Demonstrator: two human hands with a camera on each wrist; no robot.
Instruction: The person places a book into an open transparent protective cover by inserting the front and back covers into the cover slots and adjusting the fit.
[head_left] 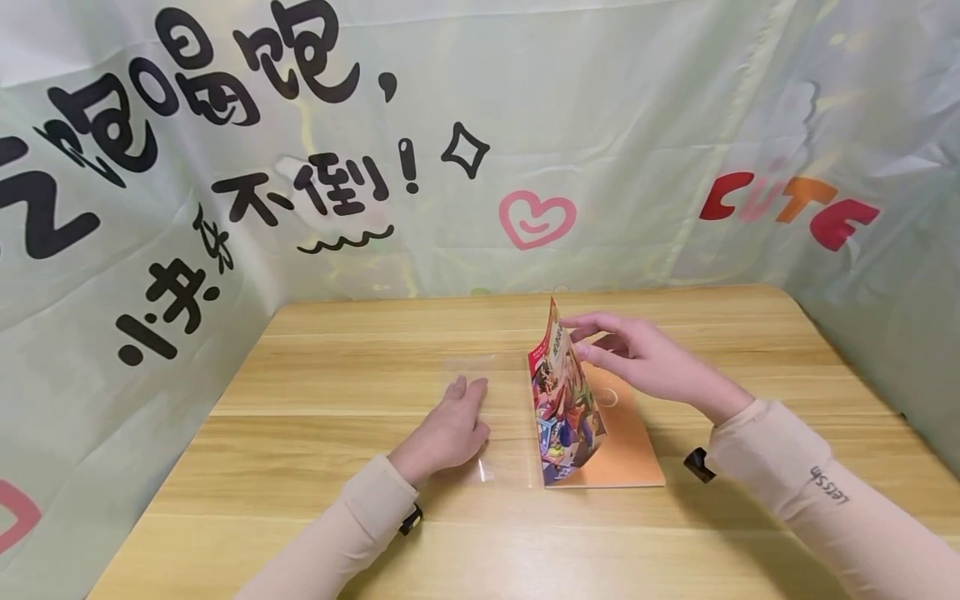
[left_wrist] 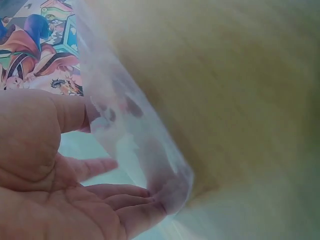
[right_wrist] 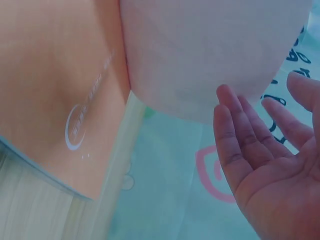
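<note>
A thin book stands partly open, its colourful illustrated cover (head_left: 566, 400) raised and bent, over an orange first page (head_left: 626, 450) lying on the table. My right hand (head_left: 637, 354) is beside the raised cover, fingers extended; in the right wrist view the fingertips (right_wrist: 225, 95) overlap the cover's pale inner side (right_wrist: 200, 55). Left of the book, a clear plastic cover (head_left: 510, 454) extends over the wood. My left hand (head_left: 446, 429) reaches over this film with fingers spread loosely. In the left wrist view its fingers meet the film's folded edge (left_wrist: 155, 135).
The wooden table (head_left: 315, 450) carries the book near its middle right. A pale cloth backdrop (head_left: 637, 125) with printed lettering and a pink heart (head_left: 537, 219) encloses the back and sides. Dark straps (head_left: 700, 465) show at both cuffs.
</note>
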